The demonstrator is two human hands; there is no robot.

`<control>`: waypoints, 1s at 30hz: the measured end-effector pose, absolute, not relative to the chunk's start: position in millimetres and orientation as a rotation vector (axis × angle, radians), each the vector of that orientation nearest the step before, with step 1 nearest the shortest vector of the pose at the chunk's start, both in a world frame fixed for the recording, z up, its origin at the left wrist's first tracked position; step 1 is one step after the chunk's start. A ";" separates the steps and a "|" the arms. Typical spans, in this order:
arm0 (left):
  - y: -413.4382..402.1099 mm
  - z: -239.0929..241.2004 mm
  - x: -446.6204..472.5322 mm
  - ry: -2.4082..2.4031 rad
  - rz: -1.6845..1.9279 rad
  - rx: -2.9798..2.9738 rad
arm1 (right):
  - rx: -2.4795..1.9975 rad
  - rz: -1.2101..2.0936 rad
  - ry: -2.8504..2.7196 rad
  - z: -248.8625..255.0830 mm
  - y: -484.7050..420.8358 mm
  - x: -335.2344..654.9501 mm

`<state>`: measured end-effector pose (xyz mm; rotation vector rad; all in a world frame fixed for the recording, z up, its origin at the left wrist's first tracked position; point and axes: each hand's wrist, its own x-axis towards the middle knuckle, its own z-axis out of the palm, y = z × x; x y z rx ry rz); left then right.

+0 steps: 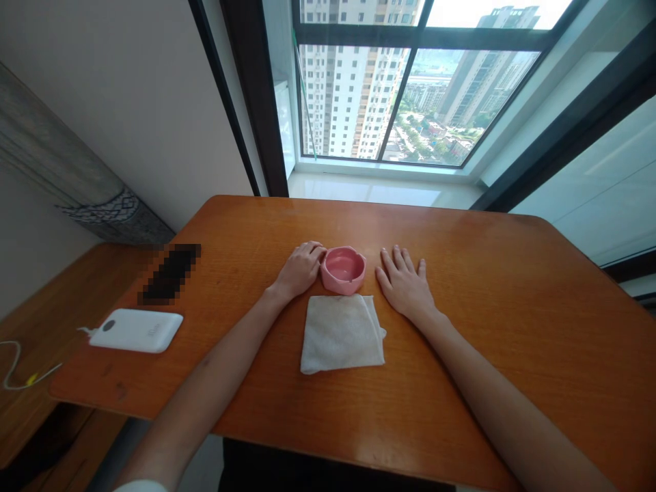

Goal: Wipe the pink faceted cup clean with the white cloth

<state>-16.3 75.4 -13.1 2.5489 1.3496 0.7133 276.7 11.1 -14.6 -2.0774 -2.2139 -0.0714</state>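
Note:
A small pink ashtray [343, 269] sits in the middle of the orange wooden table [502, 307]. My left hand [300, 268] rests on the table with curled fingers touching the ashtray's left side. My right hand [404, 281] lies flat, palm down and fingers spread, just right of the ashtray and apart from it. A folded white cloth [342, 333] lies on the table right in front of the ashtray, between my forearms.
A white power bank [136, 330] with a cable lies near the table's left edge, and a dark blurred object [169, 273] lies behind it. A lower wooden bench [35, 342] stands to the left. A large window [410, 89] is beyond the table.

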 end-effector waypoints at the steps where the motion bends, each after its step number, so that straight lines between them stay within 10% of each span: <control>1: 75.5 -13.1 -16.3 1.349 0.712 2.551 | -2.075 -0.073 -2.210 -14.7 10.5 276.4; 30: 77.0 -15.1 -17.0 1.350 0.730 2.549 | -2.069 -0.064 -2.182 -9.9 11.1 278.1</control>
